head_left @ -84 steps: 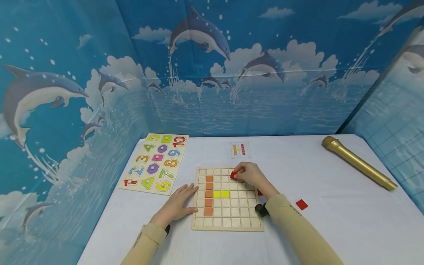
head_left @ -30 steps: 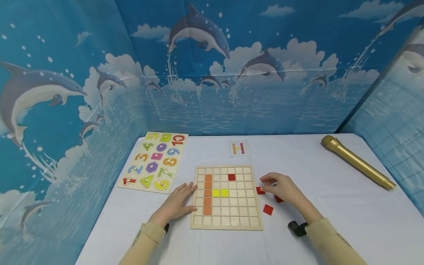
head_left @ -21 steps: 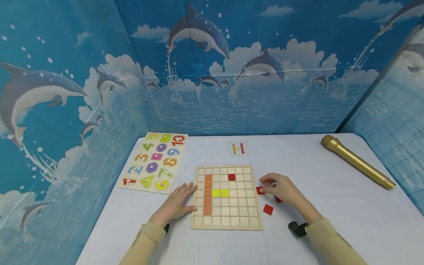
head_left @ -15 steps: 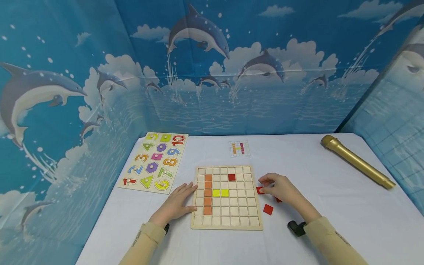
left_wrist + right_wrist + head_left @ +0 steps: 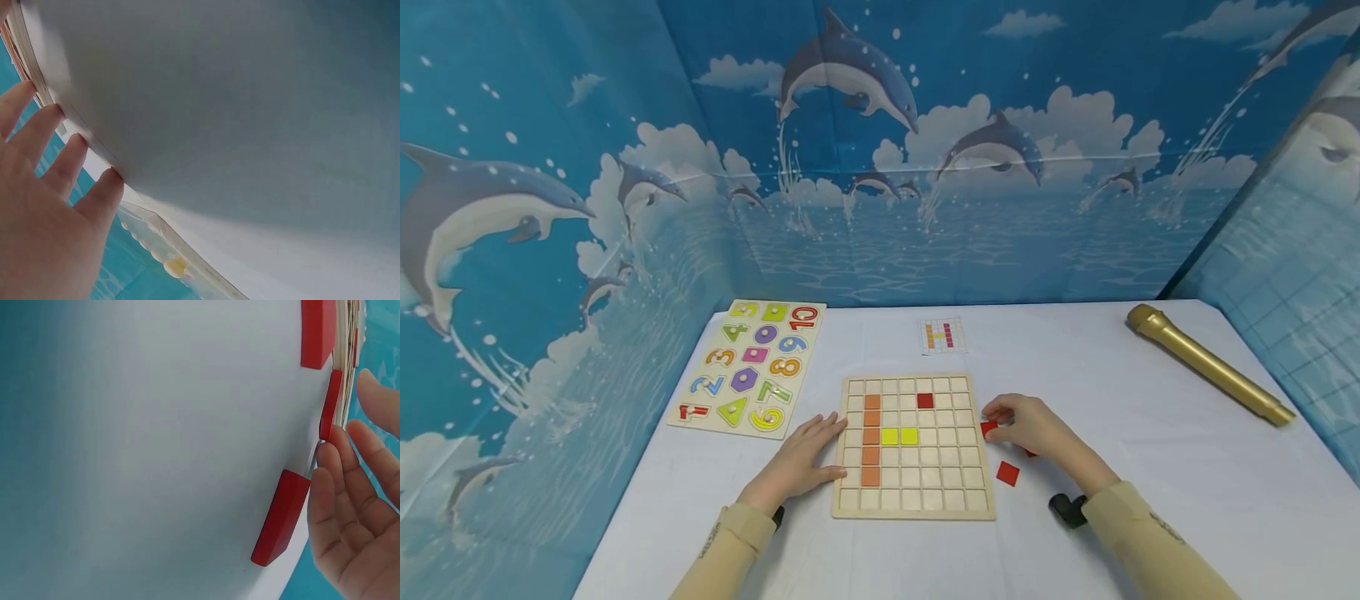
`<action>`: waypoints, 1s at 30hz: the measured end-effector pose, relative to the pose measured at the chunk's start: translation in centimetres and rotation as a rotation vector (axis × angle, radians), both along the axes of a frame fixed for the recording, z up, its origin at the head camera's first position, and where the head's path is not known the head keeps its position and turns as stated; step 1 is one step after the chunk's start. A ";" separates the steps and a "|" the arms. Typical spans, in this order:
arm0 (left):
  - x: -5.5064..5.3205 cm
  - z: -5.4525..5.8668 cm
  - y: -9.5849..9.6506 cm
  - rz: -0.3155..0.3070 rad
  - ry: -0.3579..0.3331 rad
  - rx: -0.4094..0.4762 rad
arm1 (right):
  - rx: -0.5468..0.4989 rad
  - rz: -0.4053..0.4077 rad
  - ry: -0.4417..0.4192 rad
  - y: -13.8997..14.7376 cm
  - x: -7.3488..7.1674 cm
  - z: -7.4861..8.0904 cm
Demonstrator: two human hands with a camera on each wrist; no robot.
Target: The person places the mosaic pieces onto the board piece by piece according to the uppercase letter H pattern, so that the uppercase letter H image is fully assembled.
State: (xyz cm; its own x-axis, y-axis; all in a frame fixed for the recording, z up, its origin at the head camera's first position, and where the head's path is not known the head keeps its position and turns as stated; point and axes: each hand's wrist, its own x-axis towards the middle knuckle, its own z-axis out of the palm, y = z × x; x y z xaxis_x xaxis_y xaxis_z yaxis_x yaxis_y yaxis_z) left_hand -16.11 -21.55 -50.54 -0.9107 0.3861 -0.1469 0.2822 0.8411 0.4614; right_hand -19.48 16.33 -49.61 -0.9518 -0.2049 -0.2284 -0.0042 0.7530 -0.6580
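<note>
left grip (image 5: 800, 462) unclenched, right grip (image 5: 1030, 427) unclenched beside red tile (image 5: 988, 427); orange column (image 5: 871, 436) points away

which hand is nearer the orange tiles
Left. The left hand is at the left edge of the grid board, one column from the orange tiles; the right hand is past the right edge, by loose red tiles.
</note>
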 end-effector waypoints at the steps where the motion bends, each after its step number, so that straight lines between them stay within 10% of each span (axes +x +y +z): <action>1: 0.0 -0.1 0.0 -0.001 0.000 0.001 | 0.006 0.001 -0.001 0.0 0.0 0.0; 30: -0.2 -0.6 -0.2 -0.011 0.009 0.004 | 0.081 0.026 0.038 -1.0 0.0 0.2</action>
